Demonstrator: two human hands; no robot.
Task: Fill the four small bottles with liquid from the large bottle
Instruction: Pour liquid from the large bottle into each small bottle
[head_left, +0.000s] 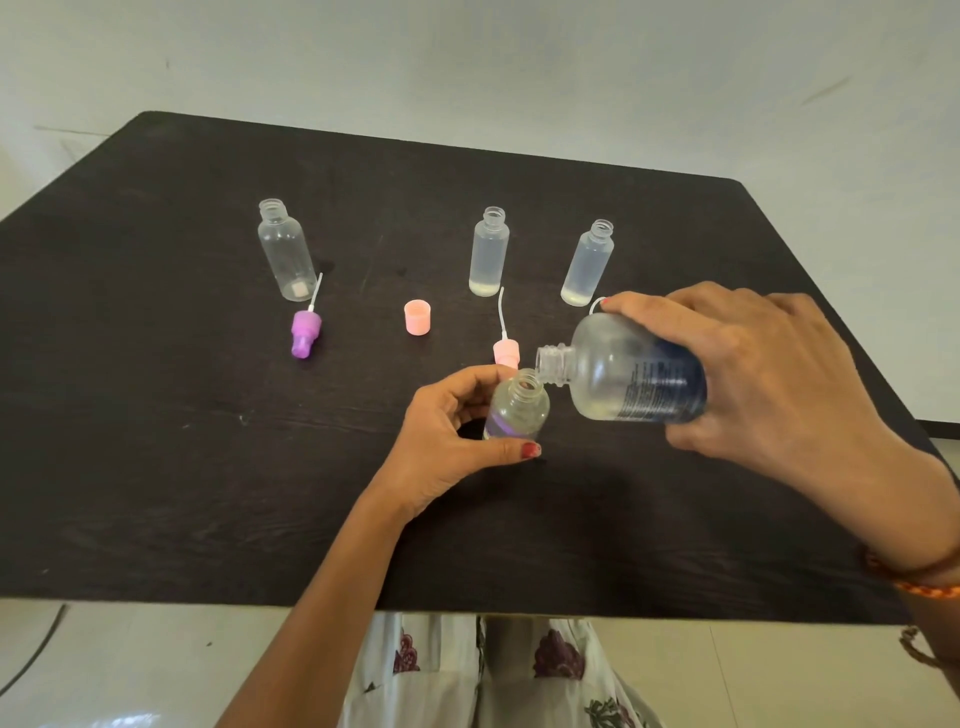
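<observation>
- The left hand (447, 431) curls round a small bottle (517, 408) that stands on the dark counter (156, 467), thumb in front, fingers behind.
- The right hand (769, 374) clamps the large bottle (623, 376), tipped nearly flat, its open neck just at the small bottle's mouth.
- To pour well, I judge the necks should stay lip to lip, the tilt rising slowly so the thin stream does not overshoot, while the left hand keeps the small bottle upright and pinned down.
- Just behind lies a pink spray top (505, 349); further left sit a pink cap (417, 317) and a purple spray top (305, 332).
- Farthest stand three uncapped small bottles: two (489, 252) (588, 262) show a little liquid at the bottom; the left one (284, 249) looks empty.
</observation>
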